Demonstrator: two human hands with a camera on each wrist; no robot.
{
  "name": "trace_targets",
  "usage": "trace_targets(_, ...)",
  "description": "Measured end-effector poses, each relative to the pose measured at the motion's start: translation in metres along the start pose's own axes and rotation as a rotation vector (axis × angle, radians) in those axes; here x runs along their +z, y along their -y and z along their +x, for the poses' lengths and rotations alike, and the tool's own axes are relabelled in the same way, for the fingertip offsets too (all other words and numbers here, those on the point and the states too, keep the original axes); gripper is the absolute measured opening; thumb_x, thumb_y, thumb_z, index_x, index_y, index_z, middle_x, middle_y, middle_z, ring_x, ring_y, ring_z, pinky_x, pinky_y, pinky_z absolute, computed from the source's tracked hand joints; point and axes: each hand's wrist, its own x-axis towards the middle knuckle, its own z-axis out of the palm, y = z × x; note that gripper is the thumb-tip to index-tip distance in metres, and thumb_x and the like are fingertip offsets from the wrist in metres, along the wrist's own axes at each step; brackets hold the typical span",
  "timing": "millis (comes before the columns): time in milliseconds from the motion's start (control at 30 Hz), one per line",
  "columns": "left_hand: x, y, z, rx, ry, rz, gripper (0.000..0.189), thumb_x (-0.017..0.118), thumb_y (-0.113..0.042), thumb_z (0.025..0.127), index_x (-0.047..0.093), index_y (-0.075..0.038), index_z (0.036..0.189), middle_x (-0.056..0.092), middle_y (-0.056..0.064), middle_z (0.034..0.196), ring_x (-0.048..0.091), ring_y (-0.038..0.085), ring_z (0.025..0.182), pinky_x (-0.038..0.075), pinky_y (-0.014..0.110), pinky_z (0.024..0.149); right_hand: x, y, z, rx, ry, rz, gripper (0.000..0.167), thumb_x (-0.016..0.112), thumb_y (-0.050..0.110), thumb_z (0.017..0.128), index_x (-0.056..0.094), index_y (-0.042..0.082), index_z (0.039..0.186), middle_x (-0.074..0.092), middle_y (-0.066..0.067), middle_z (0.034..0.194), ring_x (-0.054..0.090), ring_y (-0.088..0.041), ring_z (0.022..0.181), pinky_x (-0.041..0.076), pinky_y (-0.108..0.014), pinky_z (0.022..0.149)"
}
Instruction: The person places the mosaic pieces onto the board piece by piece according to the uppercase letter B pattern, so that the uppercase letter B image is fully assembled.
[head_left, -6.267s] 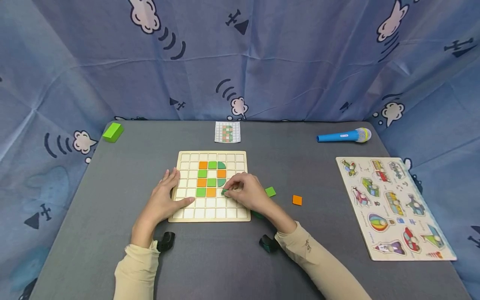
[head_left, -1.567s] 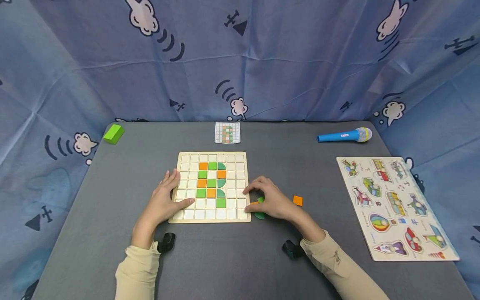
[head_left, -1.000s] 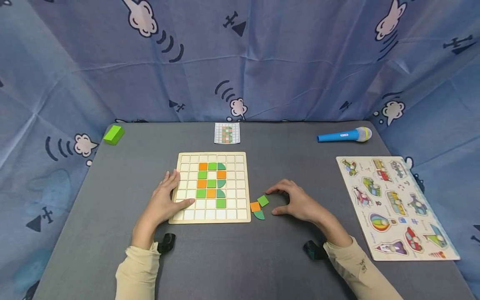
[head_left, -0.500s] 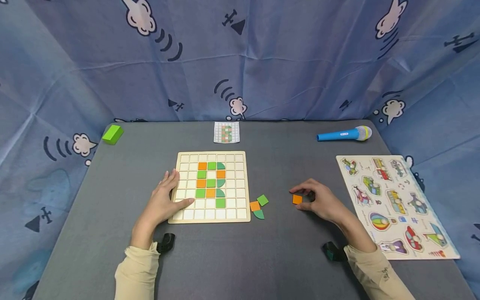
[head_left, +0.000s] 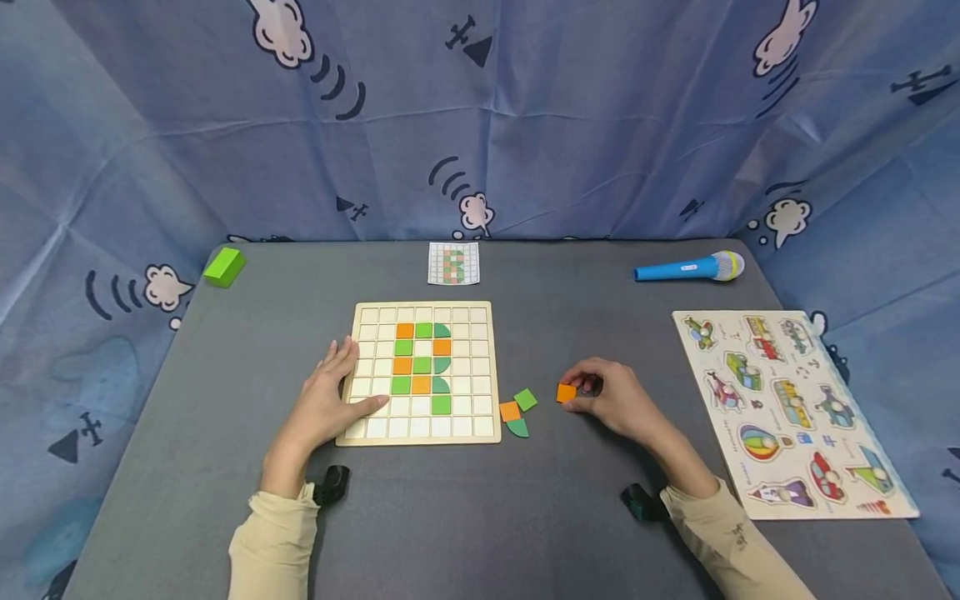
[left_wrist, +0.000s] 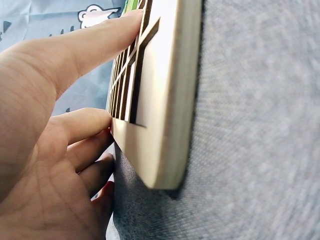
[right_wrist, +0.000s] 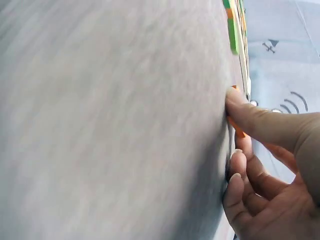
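Observation:
My right hand (head_left: 611, 398) pinches an orange square tile (head_left: 566, 393) between thumb and fingertips, low over the table; in the right wrist view the orange tile (right_wrist: 236, 125) shows tilted behind the thumb. My left hand (head_left: 322, 406) rests at the left edge of a wooden grid board (head_left: 480, 429), thumb on its face. In the left wrist view the other fingers (left_wrist: 85, 122) touch the board's side. Orange, light green and dark green tiles form a pattern in the grid. Between board and right hand lie a green square (head_left: 526, 400), an orange square (head_left: 510, 412) and a green quarter-round tile (head_left: 518, 428).
A small pattern card (head_left: 453, 263) lies behind the board. Back right is a toy microphone (head_left: 688, 268); a picture puzzle board (head_left: 795, 417) lies on the right. A green block (head_left: 225, 267) sits at the back left corner. A blue patterned cloth (head_left: 562, 125) surrounds the table.
My right hand went rightward from the loose tiles, took hold of the orange square and moved it left. A green square now sits low in the pattern. My left hand stays put.

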Motion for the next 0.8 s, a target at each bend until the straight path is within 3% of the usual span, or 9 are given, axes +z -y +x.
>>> trace_targets(267,0.001,-0.001,0.001,-0.008,0.006,-0.007,0.104,0.084,-0.039,0.091,0.024,-0.002,0.167,0.013,0.013,0.179,0.006,0.041,0.166,0.012,0.071,0.129,0.013,0.017,0.014,-0.060,0.013,0.068,0.013,0.088,0.003,0.084,0.082,0.010,0.093,0.072,-0.001,0.084,0.058,-0.009,0.072,0.049,-0.023,0.064)
trace_targets(567,-0.001,-0.002,0.000,-0.018,0.001,-0.015,0.104,0.085,-0.037,0.091,0.024,-0.001,0.167,0.014,0.014,0.178,0.006,0.040,0.166,0.012,0.069,0.130,0.028,0.049,0.040,0.023,-0.093,0.057,0.013,0.088,0.007,0.086,0.082,0.008,0.097,0.071,-0.005,0.082,0.057,-0.014,0.070,0.046,-0.024,0.063)
trace_targets(800,-0.001,-0.002,0.000,-0.011,-0.002,-0.011,0.103,0.085,-0.037,0.091,0.025,-0.001,0.167,0.015,0.014,0.178,0.007,0.040,0.166,0.013,0.070,0.130,0.058,0.082,0.053,0.043,-0.045,0.122,0.010,0.081,0.006,0.092,0.082,0.008,0.102,0.075,-0.004,0.087,0.061,-0.012,0.072,0.051,-0.024,0.064)
